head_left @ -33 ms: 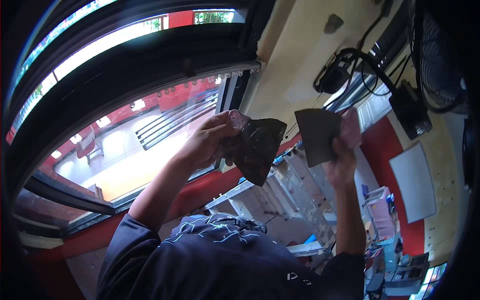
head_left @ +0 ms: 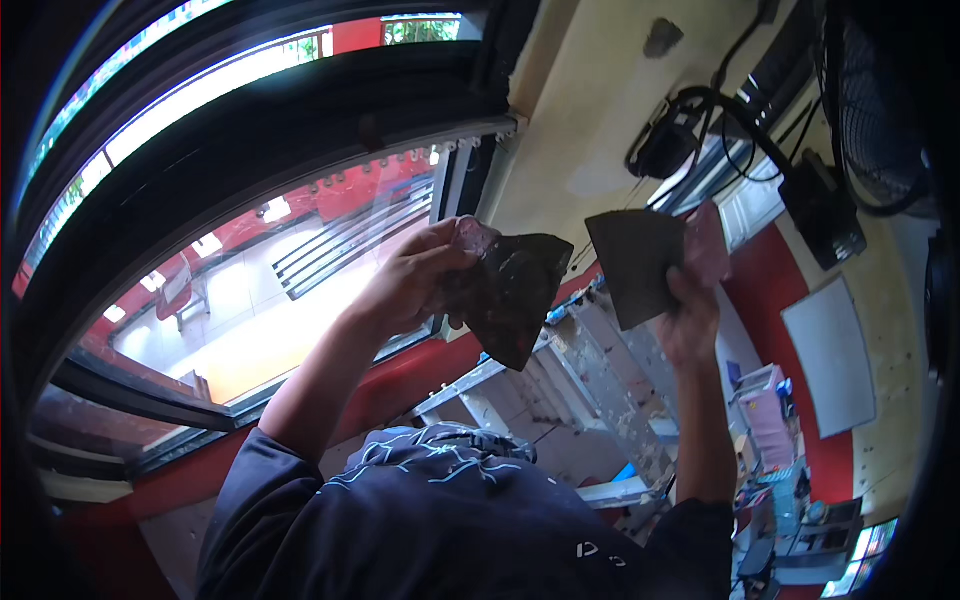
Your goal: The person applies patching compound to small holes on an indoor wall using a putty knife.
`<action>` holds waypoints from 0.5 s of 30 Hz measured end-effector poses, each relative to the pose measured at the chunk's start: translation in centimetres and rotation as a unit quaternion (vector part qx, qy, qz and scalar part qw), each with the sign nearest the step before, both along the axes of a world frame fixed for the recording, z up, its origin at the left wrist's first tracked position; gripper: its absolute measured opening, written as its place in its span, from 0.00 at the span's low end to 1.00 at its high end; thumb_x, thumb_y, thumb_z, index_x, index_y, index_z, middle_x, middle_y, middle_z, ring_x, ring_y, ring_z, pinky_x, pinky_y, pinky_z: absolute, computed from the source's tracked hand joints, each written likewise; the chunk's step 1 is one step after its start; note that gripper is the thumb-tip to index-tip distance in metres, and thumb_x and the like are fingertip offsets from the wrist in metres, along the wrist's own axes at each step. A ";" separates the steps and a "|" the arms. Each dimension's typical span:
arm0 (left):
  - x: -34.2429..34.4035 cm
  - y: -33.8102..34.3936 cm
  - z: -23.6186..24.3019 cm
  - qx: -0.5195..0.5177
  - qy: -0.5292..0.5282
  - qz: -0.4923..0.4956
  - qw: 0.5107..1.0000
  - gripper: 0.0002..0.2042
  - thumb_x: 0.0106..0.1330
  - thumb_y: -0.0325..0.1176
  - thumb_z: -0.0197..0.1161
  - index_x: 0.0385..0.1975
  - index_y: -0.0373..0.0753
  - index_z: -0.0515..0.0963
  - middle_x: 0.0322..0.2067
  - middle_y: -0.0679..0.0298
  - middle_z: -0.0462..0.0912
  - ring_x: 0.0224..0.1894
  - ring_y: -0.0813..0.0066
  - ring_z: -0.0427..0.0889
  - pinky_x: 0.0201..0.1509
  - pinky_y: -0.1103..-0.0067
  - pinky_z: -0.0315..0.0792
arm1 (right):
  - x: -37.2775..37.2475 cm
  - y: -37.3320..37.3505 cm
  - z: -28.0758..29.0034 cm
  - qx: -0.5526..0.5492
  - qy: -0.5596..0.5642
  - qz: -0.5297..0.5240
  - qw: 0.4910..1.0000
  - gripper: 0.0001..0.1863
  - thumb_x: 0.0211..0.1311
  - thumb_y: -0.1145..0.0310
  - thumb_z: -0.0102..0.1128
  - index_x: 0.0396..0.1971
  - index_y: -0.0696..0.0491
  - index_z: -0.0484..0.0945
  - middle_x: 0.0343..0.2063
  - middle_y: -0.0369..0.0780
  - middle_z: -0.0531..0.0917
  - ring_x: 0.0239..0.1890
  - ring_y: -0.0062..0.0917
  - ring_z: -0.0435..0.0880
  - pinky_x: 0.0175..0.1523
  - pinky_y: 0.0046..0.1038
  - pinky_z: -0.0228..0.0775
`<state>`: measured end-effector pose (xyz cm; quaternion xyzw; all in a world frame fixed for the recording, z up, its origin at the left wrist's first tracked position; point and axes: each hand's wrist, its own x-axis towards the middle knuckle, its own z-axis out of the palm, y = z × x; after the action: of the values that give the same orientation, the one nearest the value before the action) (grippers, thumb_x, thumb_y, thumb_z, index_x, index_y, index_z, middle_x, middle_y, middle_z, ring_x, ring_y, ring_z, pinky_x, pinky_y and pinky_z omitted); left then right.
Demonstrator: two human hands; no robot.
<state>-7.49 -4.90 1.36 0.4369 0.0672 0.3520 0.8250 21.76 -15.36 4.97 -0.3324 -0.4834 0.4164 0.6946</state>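
Note:
My left hand point(head_left: 440, 265) grips a dark, wet-looking, roughly triangular flat piece point(head_left: 520, 290), perhaps a scraper, with a pinkish end point(head_left: 473, 233) at the thumb. To its right, my right hand point(head_left: 686, 318) holds a darker grey, smooth flat blade point(head_left: 635, 270) with a pinkish part point(head_left: 708, 240) along its right side. The two pieces are raised in front of me, a small gap between them. Their undersides and some of my fingers are hidden.
A window point(head_left: 350, 150) with dark frame fills the left. A metal ladder point(head_left: 585, 350) stands below my hands. Cables and black devices point(head_left: 820, 205) hang at upper right beside a fan point(head_left: 880, 120). Behind are a red-and-cream wall, a whiteboard point(head_left: 828, 355) and a pink cabinet point(head_left: 765, 420).
My right hand and its blade have shifted slightly right and up. The piece in my left hand is almost unmoved, a touch higher in view.

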 end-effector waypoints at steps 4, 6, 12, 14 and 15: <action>0.0 0.5 -0.1 -0.002 -0.009 -0.017 1.000 0.11 0.61 0.23 0.49 0.43 0.30 0.68 0.28 0.56 0.79 0.19 0.72 0.80 0.14 0.82 0.74 | -0.3 -0.1 0.3 0.010 -0.032 -0.022 0.999 0.29 0.54 0.78 0.55 0.59 0.58 0.60 0.52 0.44 0.71 0.57 0.32 0.70 0.63 0.33 0.59; 0.0 0.5 -0.1 -0.002 -0.010 -0.023 1.000 0.11 0.61 0.23 0.49 0.43 0.29 0.68 0.27 0.55 0.79 0.18 0.71 0.80 0.14 0.81 0.75 | -0.1 -0.6 0.1 -0.053 -0.015 0.010 0.998 0.30 0.53 0.79 0.55 0.59 0.57 0.60 0.52 0.44 0.72 0.57 0.32 0.70 0.62 0.33 0.59; 0.3 1.1 -0.8 -0.027 0.014 -0.042 0.999 0.09 0.60 0.24 0.50 0.39 0.31 0.68 0.25 0.57 0.78 0.19 0.71 0.81 0.15 0.82 0.76 | -0.5 -1.0 -0.3 -0.039 -0.080 -0.005 0.996 0.34 0.50 0.81 0.55 0.60 0.55 0.59 0.51 0.43 0.72 0.55 0.32 0.70 0.62 0.33 0.59; 0.2 1.4 -1.2 -0.016 0.054 -0.032 0.998 0.06 0.60 0.25 0.51 0.36 0.33 0.69 0.24 0.59 0.78 0.18 0.72 0.80 0.15 0.82 0.75 | -1.9 -1.0 -0.6 -0.043 -0.073 -0.016 0.996 0.35 0.49 0.81 0.55 0.61 0.54 0.58 0.52 0.43 0.72 0.56 0.32 0.70 0.62 0.34 0.59; 0.4 1.8 -1.8 -0.023 0.064 -0.020 0.997 0.05 0.60 0.26 0.51 0.34 0.34 0.70 0.23 0.60 0.77 0.19 0.73 0.80 0.16 0.81 0.75 | -2.4 -1.1 -0.8 -0.041 -0.066 -0.030 0.997 0.37 0.48 0.82 0.55 0.61 0.53 0.57 0.53 0.42 0.71 0.56 0.32 0.69 0.62 0.34 0.58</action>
<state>-7.11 -3.15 -0.47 0.4408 0.1193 0.3051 0.8357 19.34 -16.41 4.16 -0.4018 -0.5000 0.3920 0.6594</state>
